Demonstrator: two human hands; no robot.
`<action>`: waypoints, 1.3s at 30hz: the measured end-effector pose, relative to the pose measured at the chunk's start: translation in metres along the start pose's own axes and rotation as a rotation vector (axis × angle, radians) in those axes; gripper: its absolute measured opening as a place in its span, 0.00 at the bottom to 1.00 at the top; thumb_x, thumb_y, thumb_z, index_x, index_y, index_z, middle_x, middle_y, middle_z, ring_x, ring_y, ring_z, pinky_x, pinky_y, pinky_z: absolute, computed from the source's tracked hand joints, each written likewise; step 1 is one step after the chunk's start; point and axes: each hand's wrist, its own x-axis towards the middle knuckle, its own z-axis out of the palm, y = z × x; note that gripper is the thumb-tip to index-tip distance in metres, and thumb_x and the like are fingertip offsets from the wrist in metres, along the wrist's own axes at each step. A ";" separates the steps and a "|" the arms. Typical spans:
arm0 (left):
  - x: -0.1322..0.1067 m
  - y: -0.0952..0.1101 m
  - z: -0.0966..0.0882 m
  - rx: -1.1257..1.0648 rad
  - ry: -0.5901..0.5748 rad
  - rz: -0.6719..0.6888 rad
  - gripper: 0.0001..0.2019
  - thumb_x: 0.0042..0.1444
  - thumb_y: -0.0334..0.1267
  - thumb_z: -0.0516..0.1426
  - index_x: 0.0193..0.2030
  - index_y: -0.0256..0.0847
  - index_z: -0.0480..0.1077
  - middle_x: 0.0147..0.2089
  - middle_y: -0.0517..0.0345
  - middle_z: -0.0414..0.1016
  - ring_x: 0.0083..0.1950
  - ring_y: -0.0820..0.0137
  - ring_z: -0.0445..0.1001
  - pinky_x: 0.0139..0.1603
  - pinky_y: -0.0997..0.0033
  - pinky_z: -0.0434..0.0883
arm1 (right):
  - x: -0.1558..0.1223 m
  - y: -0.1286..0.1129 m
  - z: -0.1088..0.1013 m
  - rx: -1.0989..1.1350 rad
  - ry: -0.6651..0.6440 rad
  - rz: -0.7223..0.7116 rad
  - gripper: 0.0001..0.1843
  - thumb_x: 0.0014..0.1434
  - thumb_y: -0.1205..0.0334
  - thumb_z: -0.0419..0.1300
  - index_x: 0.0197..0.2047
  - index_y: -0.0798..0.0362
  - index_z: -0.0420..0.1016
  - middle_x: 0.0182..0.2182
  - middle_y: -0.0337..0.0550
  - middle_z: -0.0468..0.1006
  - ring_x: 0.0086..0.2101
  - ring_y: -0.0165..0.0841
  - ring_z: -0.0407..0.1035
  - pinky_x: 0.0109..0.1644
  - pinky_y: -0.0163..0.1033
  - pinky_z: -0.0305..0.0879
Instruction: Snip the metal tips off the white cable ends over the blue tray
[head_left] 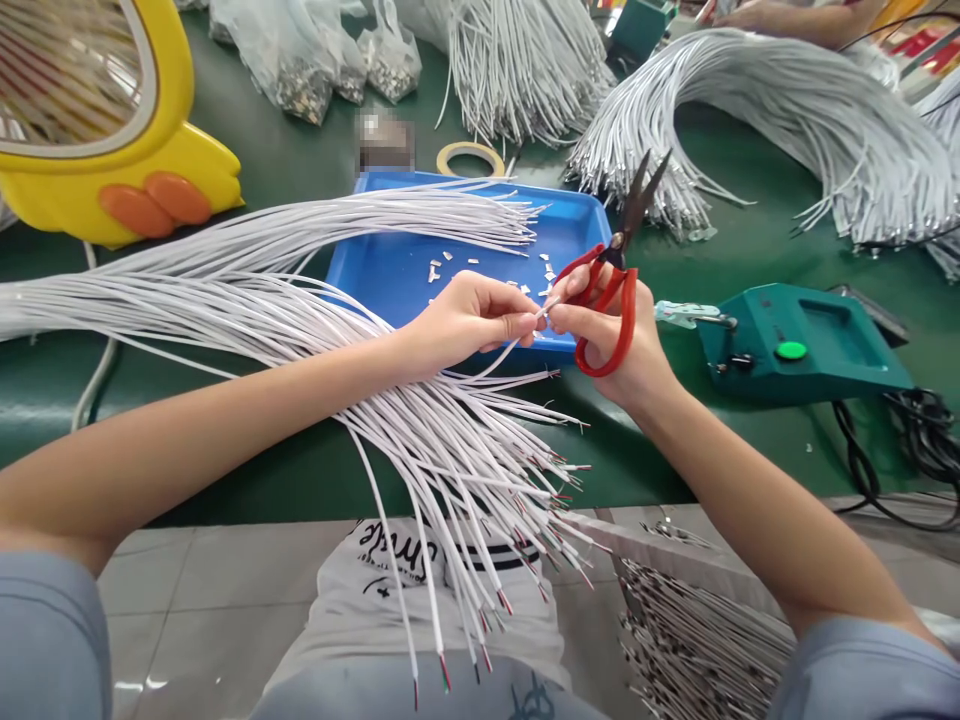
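My left hand [480, 318] pinches a white cable [501, 358] close to its end, above the near side of a blue tray [577, 200]. Red-handled scissors [628, 325] are held in my right hand [619, 340], their dark blades pointing up and away from the cable. The thumb and fingertips of that hand also meet at the cable's end, almost touching my left fingertips. Under my left forearm fans a bundle of white cables [420, 420], several with red and green wire ends showing. A second bundle of white cables [360, 215] lies across the tray, among small white scraps [435, 268].
A yellow fan [180, 90] stands at the left. Behind the tray are a tape roll [470, 160], bagged small parts [390, 65] and more cable bundles [765, 80]. To the right sits a green device [810, 340] with black cords [922, 430]. Another person's arm [795, 20] shows at the back.
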 end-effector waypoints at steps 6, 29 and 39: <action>0.001 0.001 0.001 -0.030 0.011 -0.005 0.13 0.48 0.41 0.65 0.30 0.29 0.75 0.24 0.58 0.71 0.20 0.84 0.58 0.20 0.80 0.54 | -0.004 -0.002 0.000 -0.234 0.071 -0.213 0.12 0.45 0.68 0.66 0.27 0.50 0.65 0.27 0.35 0.74 0.27 0.28 0.67 0.33 0.37 0.66; 0.000 0.003 -0.002 -0.074 0.011 -0.114 0.08 0.56 0.35 0.58 0.31 0.31 0.75 0.23 0.58 0.68 0.21 0.84 0.58 0.20 0.81 0.49 | -0.009 -0.004 0.000 -0.337 0.042 -0.421 0.07 0.54 0.68 0.61 0.31 0.48 0.66 0.39 0.36 0.79 0.40 0.33 0.74 0.47 0.45 0.70; 0.001 0.001 -0.002 -0.014 0.079 -0.085 0.15 0.48 0.45 0.64 0.30 0.32 0.75 0.24 0.56 0.73 0.22 0.82 0.62 0.20 0.80 0.53 | -0.011 -0.013 0.002 -0.392 0.105 -0.240 0.08 0.53 0.64 0.62 0.29 0.46 0.64 0.39 0.36 0.78 0.42 0.37 0.74 0.46 0.49 0.71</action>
